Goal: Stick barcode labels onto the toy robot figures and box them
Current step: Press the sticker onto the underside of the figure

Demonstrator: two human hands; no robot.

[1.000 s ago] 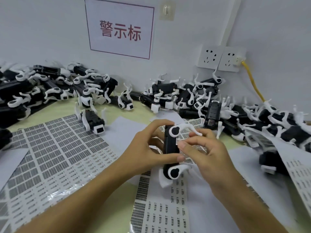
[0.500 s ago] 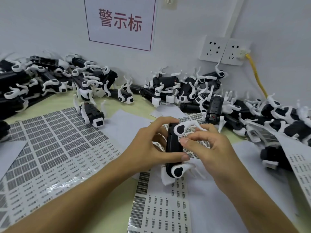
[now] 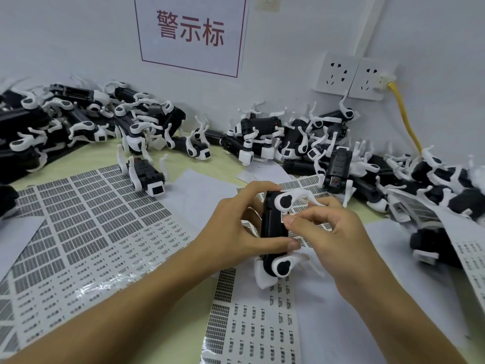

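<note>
Left hand [image 3: 236, 232] grips the toy robot figure [image 3: 274, 232] side-on: thumb curled across the lower body, fingers wrapped over the top end. Right hand [image 3: 333, 232] has thumb and forefinger closed in a pinch on a small white barcode label [image 3: 284, 216] at the figure's right edge; label touches the black body, other fingers loosely curled. Figure is held above the table [image 3: 220, 166], centre of view, long axis running away from the camera, black body with white leg joints at both ends.

Under it: one label sheet [image 3: 252, 329] with part of its grid peeled out. A second, larger label sheet [image 3: 78, 232] lies to the left, mostly full rows of barcodes. A third sheet [image 3: 472, 261] shows at the right edge, partly under figures. Plain white backing paper [image 3: 199, 190] lies between them.

One separate figure [image 3: 147, 177] stands on the corner of the left sheet. Beyond it are two loose heaps, left pile [image 3: 65, 127] and right pile [image 3: 328, 143], tangled too tightly to count exactly; well over a dozen in total.

Wall: one sign with red characters [image 3: 191, 30], two sockets [image 3: 354, 77], one yellow cable [image 3: 404, 114] plugged into the right socket.
</note>
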